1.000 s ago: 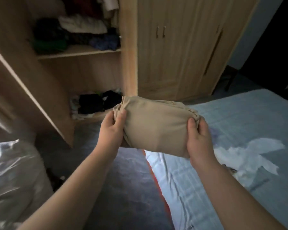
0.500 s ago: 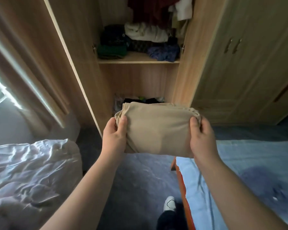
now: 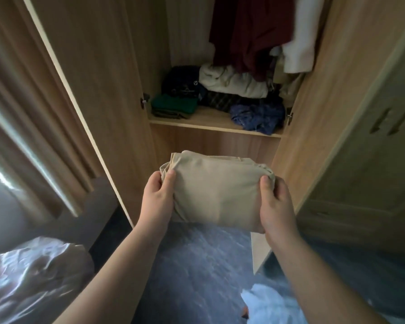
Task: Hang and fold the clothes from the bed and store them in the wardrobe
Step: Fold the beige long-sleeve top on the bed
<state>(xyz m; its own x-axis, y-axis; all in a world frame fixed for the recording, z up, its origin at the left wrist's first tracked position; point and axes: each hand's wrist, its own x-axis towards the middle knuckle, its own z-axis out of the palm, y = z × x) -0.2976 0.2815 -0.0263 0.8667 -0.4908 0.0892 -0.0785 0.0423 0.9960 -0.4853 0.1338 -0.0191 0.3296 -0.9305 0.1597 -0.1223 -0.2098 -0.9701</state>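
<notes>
A folded beige garment [image 3: 216,190] is held in front of the open wardrobe [image 3: 108,90]. My left hand [image 3: 158,199] grips its left end and my right hand [image 3: 275,204] grips its right end, thumbs on top. Behind it, the wardrobe shelf [image 3: 211,122] carries folded clothes: a green pile [image 3: 173,106], a dark item [image 3: 180,83], a cream bundle [image 3: 229,81] and a blue crumpled piece [image 3: 257,115]. A dark red garment [image 3: 250,31] and a white one [image 3: 299,43] hang above. The lower shelf is hidden by the beige garment.
The wardrobe's left door [image 3: 63,73] stands open toward me; a right door [image 3: 313,113] is open beside closed doors with handles [image 3: 391,122]. A curtain [image 3: 21,136] hangs at left, white bedding [image 3: 31,277] lies lower left, the light blue bed corner [image 3: 267,305] lower right, dark floor [image 3: 197,265] between.
The view has turned left and closed in on the open wardrobe. Both hands still hold the beige garment, now nearer the shelves; the bed has slid out of view to the lower right.
</notes>
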